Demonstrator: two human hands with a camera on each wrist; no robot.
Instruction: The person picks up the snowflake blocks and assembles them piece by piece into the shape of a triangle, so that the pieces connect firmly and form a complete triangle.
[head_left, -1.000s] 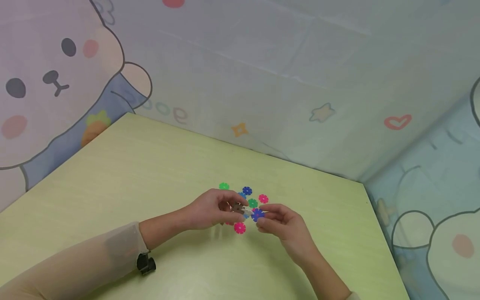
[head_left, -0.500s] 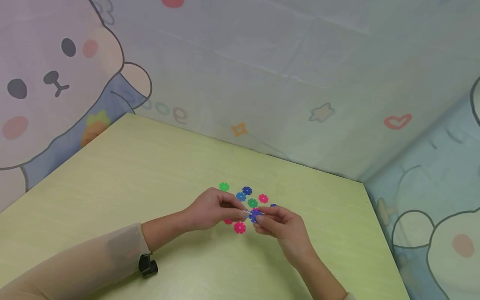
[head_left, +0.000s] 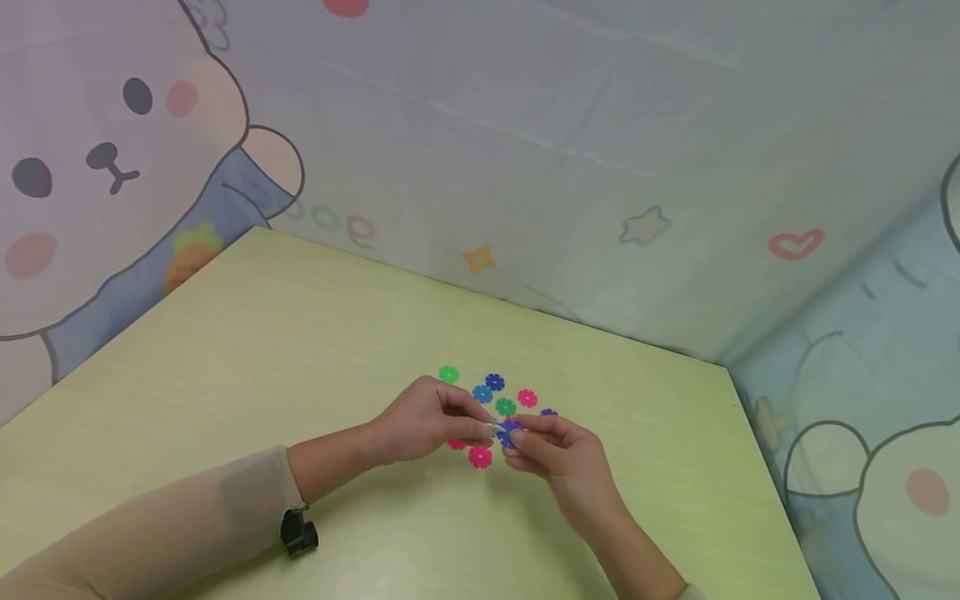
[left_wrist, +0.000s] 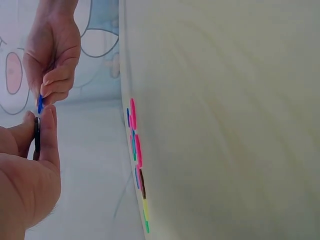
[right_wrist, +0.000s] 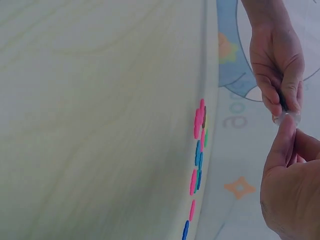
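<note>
- Left grip (head_left: 435, 419), head view: thumb and fingers are pinched together near the right grip (head_left: 573, 458), which pinches a blue flower-shaped disc (head_left: 508, 433). A small white piece (head_left: 495, 427) shows between the two sets of fingertips, beside the blue disc.
- Also in the head view, loose discs lie on the pale yellow-green tabletop (head_left: 300, 350) beyond and below the hands: a light green disc (head_left: 448, 374), a dark blue disc (head_left: 494, 382), a pink disc (head_left: 527, 398) and others, some partly covered by the hands.
- Left wrist view: the left thumb and fingers pinch a dark disc (left_wrist: 37, 137), seen edge-on; the blue disc is just beside it in the right fingers. I cannot tell whether they touch. Both are held above the tabletop.
- Right wrist view: the white piece sits where the fingertips meet; the right fingers hide the blue disc.
</note>
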